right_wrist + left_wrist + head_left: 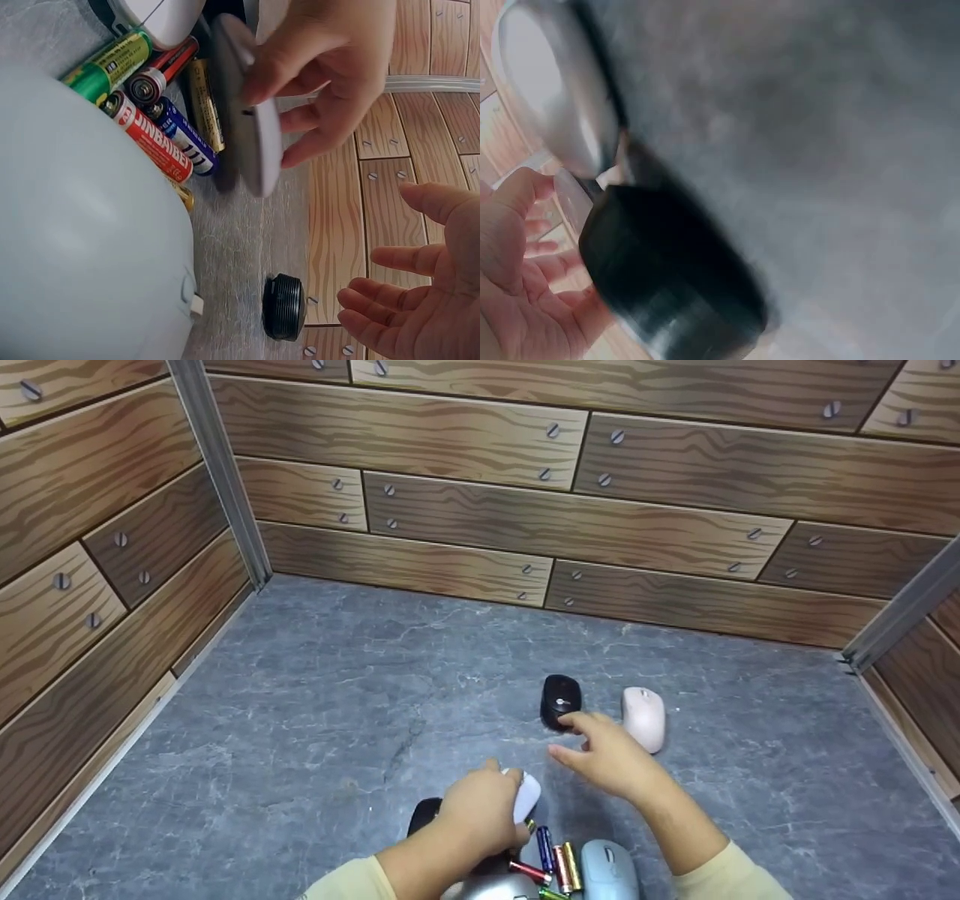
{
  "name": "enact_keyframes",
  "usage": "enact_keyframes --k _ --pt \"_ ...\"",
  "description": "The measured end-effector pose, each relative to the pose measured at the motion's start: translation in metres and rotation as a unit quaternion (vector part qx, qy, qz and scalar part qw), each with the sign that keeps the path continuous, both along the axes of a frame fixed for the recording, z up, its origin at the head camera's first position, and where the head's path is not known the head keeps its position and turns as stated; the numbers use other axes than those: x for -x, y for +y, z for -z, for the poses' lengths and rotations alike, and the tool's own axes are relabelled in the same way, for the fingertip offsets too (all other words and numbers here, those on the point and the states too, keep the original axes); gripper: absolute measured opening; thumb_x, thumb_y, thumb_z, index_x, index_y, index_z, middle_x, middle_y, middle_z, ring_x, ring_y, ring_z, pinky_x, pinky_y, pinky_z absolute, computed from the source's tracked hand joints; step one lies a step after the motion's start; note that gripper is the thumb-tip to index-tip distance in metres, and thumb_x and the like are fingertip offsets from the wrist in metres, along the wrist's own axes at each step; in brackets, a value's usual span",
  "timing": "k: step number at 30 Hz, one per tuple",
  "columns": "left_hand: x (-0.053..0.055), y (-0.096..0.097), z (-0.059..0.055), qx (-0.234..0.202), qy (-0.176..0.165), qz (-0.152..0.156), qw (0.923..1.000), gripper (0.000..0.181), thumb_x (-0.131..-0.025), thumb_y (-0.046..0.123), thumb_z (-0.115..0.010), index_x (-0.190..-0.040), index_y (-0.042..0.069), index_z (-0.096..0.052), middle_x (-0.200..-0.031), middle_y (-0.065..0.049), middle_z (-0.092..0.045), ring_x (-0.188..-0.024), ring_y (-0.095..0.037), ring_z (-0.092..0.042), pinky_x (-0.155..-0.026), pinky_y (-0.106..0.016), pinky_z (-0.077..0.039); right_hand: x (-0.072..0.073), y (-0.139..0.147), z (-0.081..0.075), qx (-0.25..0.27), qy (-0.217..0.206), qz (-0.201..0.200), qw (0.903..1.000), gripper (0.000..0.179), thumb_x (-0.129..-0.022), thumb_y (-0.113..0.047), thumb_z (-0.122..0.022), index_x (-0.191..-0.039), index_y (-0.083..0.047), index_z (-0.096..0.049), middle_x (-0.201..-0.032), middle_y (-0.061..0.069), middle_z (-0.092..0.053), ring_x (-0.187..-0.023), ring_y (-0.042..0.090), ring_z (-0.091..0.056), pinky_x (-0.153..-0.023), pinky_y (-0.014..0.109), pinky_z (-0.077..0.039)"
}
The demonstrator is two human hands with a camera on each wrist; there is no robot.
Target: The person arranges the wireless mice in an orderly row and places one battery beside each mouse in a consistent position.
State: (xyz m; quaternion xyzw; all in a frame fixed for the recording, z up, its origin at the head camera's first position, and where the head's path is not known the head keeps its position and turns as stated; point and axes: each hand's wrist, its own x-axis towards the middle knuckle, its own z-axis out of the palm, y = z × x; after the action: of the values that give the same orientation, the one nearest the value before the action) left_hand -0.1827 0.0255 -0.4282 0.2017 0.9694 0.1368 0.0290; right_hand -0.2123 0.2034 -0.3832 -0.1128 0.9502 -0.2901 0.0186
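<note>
Between thumb and fingers, my left hand (478,808) grips a white computer mouse (528,797). The right wrist view shows that mouse (264,150) tilted on its edge beside several batteries (176,139). My right hand (606,757) has spread fingers and holds nothing. Its index fingertip overlaps the near end of a black mouse (560,696) in the head view. A pale pink mouse (645,724) lies just right of that black one. Under the left wrist, a second black mouse (667,262) is partly hidden in the head view.
A blue-grey mouse (609,870) lies at the front, right of the loose batteries (561,870). Next to them is a silver mouse (495,889), cut off by the frame's edge. Wood-patterned panels (450,502) wall in the grey marbled surface (337,697).
</note>
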Motion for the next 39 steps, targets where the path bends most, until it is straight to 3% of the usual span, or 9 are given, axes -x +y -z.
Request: enact_keyframes --k 8,14,19,30,39 --pt "0.02 -0.007 -0.019 -0.024 -0.001 -0.038 0.999 0.065 -0.059 0.042 -0.077 -0.111 0.008 -0.058 -0.09 -0.009 -0.057 -0.064 -0.02 -0.054 -0.051 -0.033 -0.047 0.011 0.002 -0.003 -0.022 0.003 -0.009 0.9997 0.048 -0.082 -0.03 -0.066 -0.12 -0.002 -0.056 -0.11 0.017 -0.056 -0.089 0.028 -0.058 -0.078 0.042 -0.049" --pt "0.046 -0.017 -0.035 -0.039 -0.008 -0.067 0.997 0.07 -0.062 0.043 -0.076 -0.118 0.006 -0.056 -0.093 -0.01 -0.057 -0.07 -0.022 -0.055 -0.057 -0.034 -0.049 0.024 0.0 -0.012 -0.036 0.015 -0.009 0.9992 0.049 -0.084 -0.033 -0.064 -0.12 -0.002 -0.056 -0.107 0.016 -0.057 -0.089 0.026 -0.056 -0.08 0.043 -0.047" --pt "0.07 -0.02 -0.043 -0.048 -0.022 -0.094 0.9941 0.075 -0.065 0.045 -0.075 -0.124 0.006 -0.052 -0.104 -0.014 -0.058 -0.083 -0.027 -0.058 -0.072 -0.04 -0.051 0.036 -0.001 -0.018 -0.036 0.02 -0.008 0.9991 0.046 -0.084 -0.03 -0.064 -0.118 -0.001 -0.056 -0.108 0.019 -0.057 -0.099 0.031 -0.054 -0.088 0.047 -0.042" --pt "0.121 -0.004 -0.044 -0.067 -0.045 -0.148 0.9857 0.072 -0.068 0.046 -0.072 -0.125 0.008 -0.052 -0.111 -0.014 -0.058 -0.094 -0.029 -0.058 -0.08 -0.041 -0.05 0.067 0.001 -0.016 -0.038 -0.025 0.026 0.9986 0.05 -0.087 -0.033 -0.06 -0.124 0.0 -0.052 -0.117 0.024 -0.052 -0.109 0.037 -0.049 -0.093 0.05 -0.039" --pt "0.152 -0.005 -0.031 -0.047 -0.057 -0.208 0.9753 0.069 -0.07 0.046 -0.073 -0.124 0.008 -0.051 -0.113 -0.014 -0.054 -0.097 -0.028 -0.057 -0.079 -0.042 -0.05 0.084 0.007 -0.004 -0.053 -0.037 0.037 0.9972 0.049 -0.086 -0.031 -0.06 -0.122 0.001 -0.053 -0.118 0.026 -0.052 -0.112 0.039 -0.047 -0.096 0.051 -0.036"
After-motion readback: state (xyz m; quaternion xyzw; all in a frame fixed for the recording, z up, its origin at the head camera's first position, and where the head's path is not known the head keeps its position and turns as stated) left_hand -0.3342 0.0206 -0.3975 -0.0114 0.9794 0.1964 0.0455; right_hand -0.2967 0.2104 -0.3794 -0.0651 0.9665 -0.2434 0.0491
